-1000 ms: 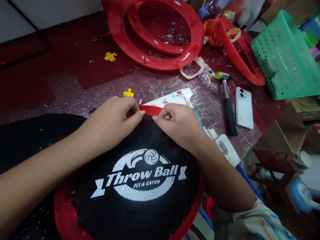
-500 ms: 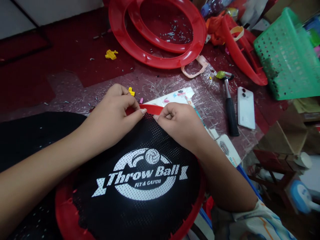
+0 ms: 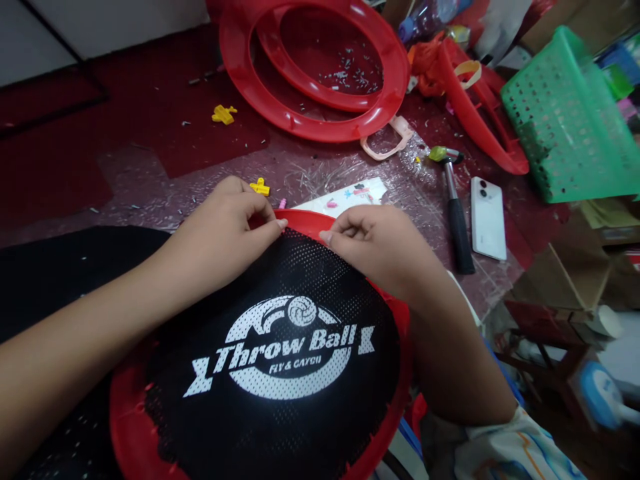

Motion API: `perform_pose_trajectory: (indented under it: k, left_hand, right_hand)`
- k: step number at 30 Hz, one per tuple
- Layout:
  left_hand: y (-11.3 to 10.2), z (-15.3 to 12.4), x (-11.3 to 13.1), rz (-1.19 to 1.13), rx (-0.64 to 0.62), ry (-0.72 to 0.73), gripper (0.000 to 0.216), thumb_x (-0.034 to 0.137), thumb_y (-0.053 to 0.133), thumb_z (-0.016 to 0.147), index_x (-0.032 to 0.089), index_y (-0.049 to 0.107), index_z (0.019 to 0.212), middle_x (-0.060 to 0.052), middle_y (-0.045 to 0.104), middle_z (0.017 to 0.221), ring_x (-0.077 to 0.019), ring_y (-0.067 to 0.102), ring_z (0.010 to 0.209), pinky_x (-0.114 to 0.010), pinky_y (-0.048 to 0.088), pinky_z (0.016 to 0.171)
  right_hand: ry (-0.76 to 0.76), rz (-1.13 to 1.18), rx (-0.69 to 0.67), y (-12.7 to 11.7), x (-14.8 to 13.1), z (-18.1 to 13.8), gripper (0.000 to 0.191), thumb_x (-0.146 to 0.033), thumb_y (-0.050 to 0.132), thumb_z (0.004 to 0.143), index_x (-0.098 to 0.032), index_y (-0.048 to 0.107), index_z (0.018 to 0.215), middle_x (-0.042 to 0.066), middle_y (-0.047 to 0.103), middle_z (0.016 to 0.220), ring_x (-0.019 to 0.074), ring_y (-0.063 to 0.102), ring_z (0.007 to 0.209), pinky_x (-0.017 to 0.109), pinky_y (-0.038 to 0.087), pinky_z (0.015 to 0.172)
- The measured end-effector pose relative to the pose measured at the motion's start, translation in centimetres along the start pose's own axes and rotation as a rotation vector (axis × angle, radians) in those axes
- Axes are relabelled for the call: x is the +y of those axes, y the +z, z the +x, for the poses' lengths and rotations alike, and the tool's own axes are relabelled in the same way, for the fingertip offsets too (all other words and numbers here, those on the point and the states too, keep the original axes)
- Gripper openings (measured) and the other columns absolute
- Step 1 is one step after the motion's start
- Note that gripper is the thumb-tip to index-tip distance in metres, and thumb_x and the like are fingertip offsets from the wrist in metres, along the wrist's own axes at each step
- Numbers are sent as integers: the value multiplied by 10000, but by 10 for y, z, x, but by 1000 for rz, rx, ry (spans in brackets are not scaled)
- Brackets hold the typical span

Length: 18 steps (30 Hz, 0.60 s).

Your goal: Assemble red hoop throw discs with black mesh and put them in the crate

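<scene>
A red plastic ring point(image 3: 127, 427) lies in front of me with black mesh point(image 3: 280, 280) printed "Throw Ball" stretched over it. My left hand point(image 3: 225, 230) pinches the mesh edge at the ring's far rim, fingers closed. My right hand point(image 3: 380, 243) pinches the same edge a little to the right, fingers curled shut. A short stretch of bare red rim point(image 3: 305, 223) shows between the two hands.
Two nested red rings point(image 3: 320, 120) lie at the back. A hammer point(image 3: 455, 213) and a white phone point(image 3: 487, 217) rest to the right, beside a green basket point(image 3: 565, 120). Yellow clips point(image 3: 260, 187) and small screws litter the plastic-covered red floor point(image 3: 140, 180). A sticker sheet point(image 3: 350, 193) peeks out behind the ring.
The ring's far rim has tipped up and now covers more of the sticker sheet. Both hands keep pinching the mesh edge and have shifted slightly along the rim.
</scene>
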<state>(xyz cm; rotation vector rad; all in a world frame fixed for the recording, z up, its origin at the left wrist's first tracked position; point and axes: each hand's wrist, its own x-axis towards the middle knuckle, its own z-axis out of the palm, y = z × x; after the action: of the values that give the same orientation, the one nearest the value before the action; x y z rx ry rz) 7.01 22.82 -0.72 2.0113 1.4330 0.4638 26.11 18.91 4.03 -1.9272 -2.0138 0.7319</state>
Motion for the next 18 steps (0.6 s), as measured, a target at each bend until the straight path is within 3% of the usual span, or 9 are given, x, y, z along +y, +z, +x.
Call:
perform_pose_trajectory:
  k: [4,7,10,13,15,18]
  left_hand:
    - [0,-1,0,12,-7,-5,271,419,503,782,203,606,655,-54,518,808,-213,532,825,-363,471,755]
    - [-1,-2,2,12,-2,25,278,428,477,809,201,601,706,-59,535,833,-216,547,843,-369,496,787]
    - [-3,-2,4,21,15,183,311,401,421,858,176,629,905,-95,585,990,-238,571,987,-403,485,924]
    - [-3,-1,6,9,-93,374,367,373,384,875,174,624,1070,-104,610,1194,-259,539,1187,-444,413,1061]
    - [-3,1,6,-3,-169,399,349,375,398,865,194,651,1023,-82,629,1234,-260,539,1218,-455,402,1080]
    - [-5,3,4,-24,-164,314,278,396,479,836,204,680,831,-62,677,1165,-259,594,1138,-444,438,1043]
  right_hand:
    - [-26,-205,-152,0,-7,-5,291,-275,618,813,-174,619,539,-14,549,536,104,432,543,271,281,565]
    - [-44,-329,-170,1,-12,-7,254,-245,589,827,-173,637,589,13,594,607,127,452,585,284,289,586]
    - [-68,-324,-120,5,-11,-6,254,-214,542,849,-173,622,612,18,577,624,134,432,580,297,296,591]
    - [-133,-223,-26,11,-5,-4,223,-188,527,854,-172,627,656,31,583,687,155,490,664,298,360,660]
    - [-191,-164,61,15,0,-1,202,-157,526,847,-167,635,677,66,609,822,185,541,814,315,400,780]
    - [-243,-79,128,19,5,3,191,-110,526,827,-163,618,667,95,613,964,205,556,946,336,408,885]
